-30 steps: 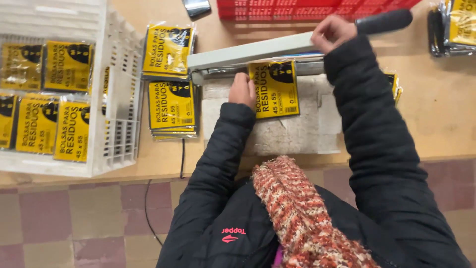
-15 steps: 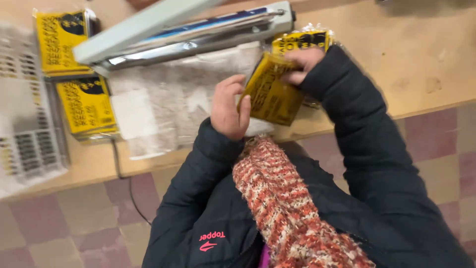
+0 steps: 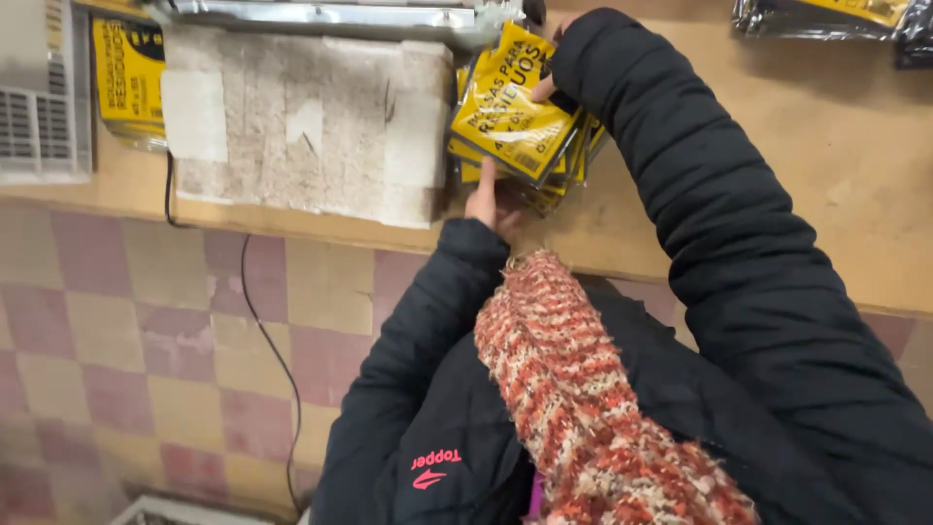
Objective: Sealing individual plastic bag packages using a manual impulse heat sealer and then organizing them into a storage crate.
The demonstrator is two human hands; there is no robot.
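A yellow packet with black print (image 3: 513,115) lies tilted on top of a small stack of the same yellow packets (image 3: 569,170) on the wooden bench. My right hand (image 3: 546,86) grips the top packet at its upper right edge, mostly hidden by my dark sleeve. My left hand (image 3: 489,197) touches the stack's lower left edge from below. A metal heat sealer (image 3: 330,14) with a worn grey pad (image 3: 301,122) in front of it sits just left of the packets.
More yellow packets (image 3: 128,83) lie at the far left beside a white plastic basket (image 3: 41,117). Foil-wrapped packets (image 3: 836,15) sit at the top right. A black cable (image 3: 262,331) hangs down over the checkered floor tiles. The wooden bench (image 3: 836,165) runs across the frame.
My right hand left the sealer's handle and took a yellow packet, carrying it right onto the stack. My left hand moved from the sealer pad to the stack. The view shifted right.
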